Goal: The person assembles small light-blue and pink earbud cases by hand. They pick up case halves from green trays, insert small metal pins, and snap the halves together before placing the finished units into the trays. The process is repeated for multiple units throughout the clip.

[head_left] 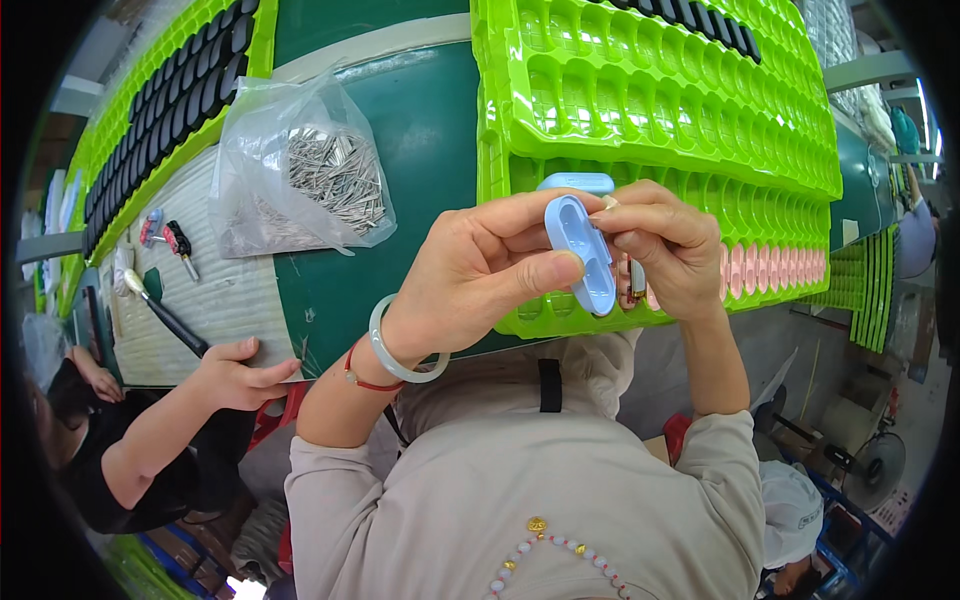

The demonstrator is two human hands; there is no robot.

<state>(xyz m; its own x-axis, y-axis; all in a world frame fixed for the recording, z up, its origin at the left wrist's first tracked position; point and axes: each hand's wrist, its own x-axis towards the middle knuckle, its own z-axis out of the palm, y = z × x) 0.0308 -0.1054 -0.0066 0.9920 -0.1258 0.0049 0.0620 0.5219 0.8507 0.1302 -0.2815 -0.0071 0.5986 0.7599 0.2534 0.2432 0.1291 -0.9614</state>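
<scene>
My left hand (470,270) grips a light-blue oval case shell (583,255), shaped like an earbud case, with its hollow inner side showing. The thumb lies on the near edge and the fingers are behind. At the shell's right edge, my right hand (672,245) is closed in a pinch. Something small and whitish (608,203) shows at its fingertips, too small to name. Under that hand a small silver and dark red piece (634,284) is partly hidden; I cannot tell whether it is held. Another light-blue case part (576,183) lies just beyond my hands in the green tray (545,315).
Pink pieces (770,270) fill a tray row at right. Stacked green trays (640,100) carry black pieces (705,20). A clear bag of metal pins (335,175) lies left, near a black-handled tool (165,315) and screwdriver (180,245). A co-worker's hand (245,378) rests at the table edge.
</scene>
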